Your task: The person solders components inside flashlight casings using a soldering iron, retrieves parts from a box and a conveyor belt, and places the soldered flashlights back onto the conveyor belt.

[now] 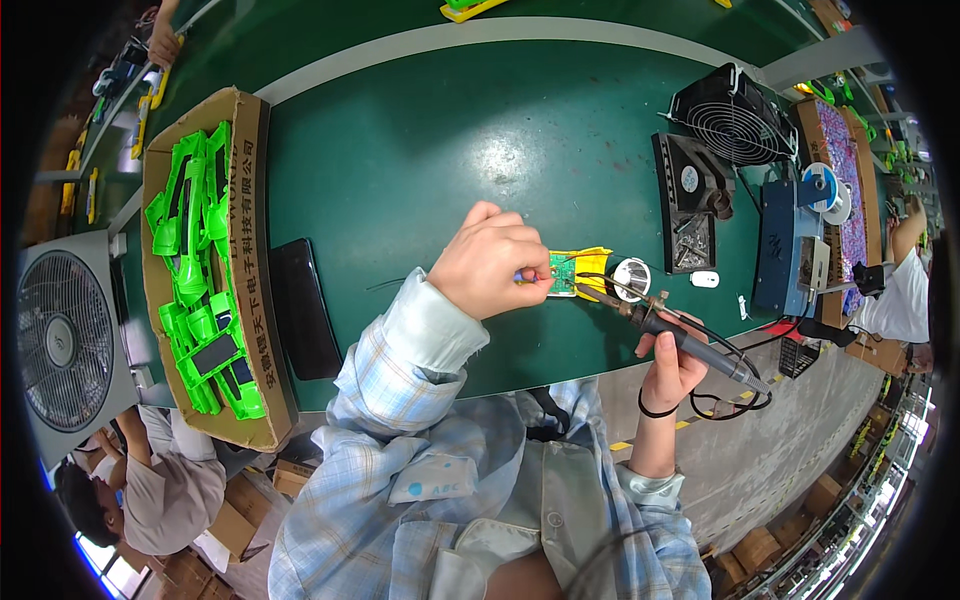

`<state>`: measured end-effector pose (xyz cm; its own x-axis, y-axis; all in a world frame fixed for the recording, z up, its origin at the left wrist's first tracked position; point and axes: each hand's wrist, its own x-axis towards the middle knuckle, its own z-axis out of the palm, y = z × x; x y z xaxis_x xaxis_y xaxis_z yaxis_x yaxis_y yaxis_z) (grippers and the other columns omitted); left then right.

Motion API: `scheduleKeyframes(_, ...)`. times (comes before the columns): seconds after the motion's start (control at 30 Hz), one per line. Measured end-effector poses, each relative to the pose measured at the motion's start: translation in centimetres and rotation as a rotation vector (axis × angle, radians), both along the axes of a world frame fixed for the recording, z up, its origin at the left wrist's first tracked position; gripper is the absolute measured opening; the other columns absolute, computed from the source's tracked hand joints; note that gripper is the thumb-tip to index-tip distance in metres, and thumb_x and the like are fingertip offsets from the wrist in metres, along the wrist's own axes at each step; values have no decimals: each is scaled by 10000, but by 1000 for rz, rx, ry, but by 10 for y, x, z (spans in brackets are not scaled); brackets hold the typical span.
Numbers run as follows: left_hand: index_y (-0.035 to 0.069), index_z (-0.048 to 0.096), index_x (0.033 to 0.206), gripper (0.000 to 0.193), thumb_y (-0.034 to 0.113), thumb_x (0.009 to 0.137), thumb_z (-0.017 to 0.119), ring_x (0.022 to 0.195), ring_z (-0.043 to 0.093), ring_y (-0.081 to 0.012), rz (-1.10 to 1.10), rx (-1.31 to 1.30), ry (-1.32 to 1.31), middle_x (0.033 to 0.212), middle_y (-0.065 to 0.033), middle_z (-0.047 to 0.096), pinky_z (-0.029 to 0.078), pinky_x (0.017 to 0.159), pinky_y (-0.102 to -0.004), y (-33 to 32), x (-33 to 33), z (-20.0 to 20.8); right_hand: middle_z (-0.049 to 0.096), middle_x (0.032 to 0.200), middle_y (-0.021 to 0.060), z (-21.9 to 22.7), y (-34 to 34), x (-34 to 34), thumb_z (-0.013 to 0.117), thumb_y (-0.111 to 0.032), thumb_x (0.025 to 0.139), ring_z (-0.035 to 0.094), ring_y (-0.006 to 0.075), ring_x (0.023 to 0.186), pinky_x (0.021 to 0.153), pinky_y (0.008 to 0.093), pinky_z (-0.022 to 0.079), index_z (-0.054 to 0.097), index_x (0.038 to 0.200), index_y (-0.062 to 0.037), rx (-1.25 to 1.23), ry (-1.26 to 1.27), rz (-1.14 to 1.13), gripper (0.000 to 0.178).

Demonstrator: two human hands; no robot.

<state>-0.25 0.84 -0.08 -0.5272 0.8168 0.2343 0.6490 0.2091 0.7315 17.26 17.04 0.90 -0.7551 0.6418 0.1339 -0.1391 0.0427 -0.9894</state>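
My left hand (490, 262) pinches a small green circuit board (562, 273) that sits against a yellow plastic part (592, 264) with a round white piece (632, 276) at its end, on the green belt. My right hand (672, 370) grips the dark handle of a soldering iron (680, 338); its metal tip points left and reaches the board's right edge. A black cable runs from the iron's handle down past my right wrist.
A cardboard box (254, 200) of bright green plastic parts lies at left, a black phone-like slab (303, 307) beside it. At right stand a black fan (735, 118), a black tray (688, 200), a blue soldering station (783, 246). Other people sit at the lower left and right edge.
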Motion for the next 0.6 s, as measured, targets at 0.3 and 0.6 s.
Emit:
scheduleKeyframes(0.3, 116, 564, 554, 86, 112, 577, 646, 589, 460, -116, 9, 9, 10, 550, 48, 488, 301, 687, -269, 0, 0, -1, 537, 801, 85, 0, -1, -1, 590, -105, 773, 507, 110, 562, 494, 199, 411, 510, 982, 40, -30, -50, 24, 267)
scheduleKeyframes(0.6, 112, 564, 552, 87, 117, 582, 646, 605, 458, -121, 21, 11, 11, 546, 42, 480, 292, 687, -276, 0, 0, 0, 541, 813, 94, 1, -1, -2, 589, -108, 773, 511, 113, 556, 489, 199, 412, 524, 956, 42, -10, -2, -10, 246)
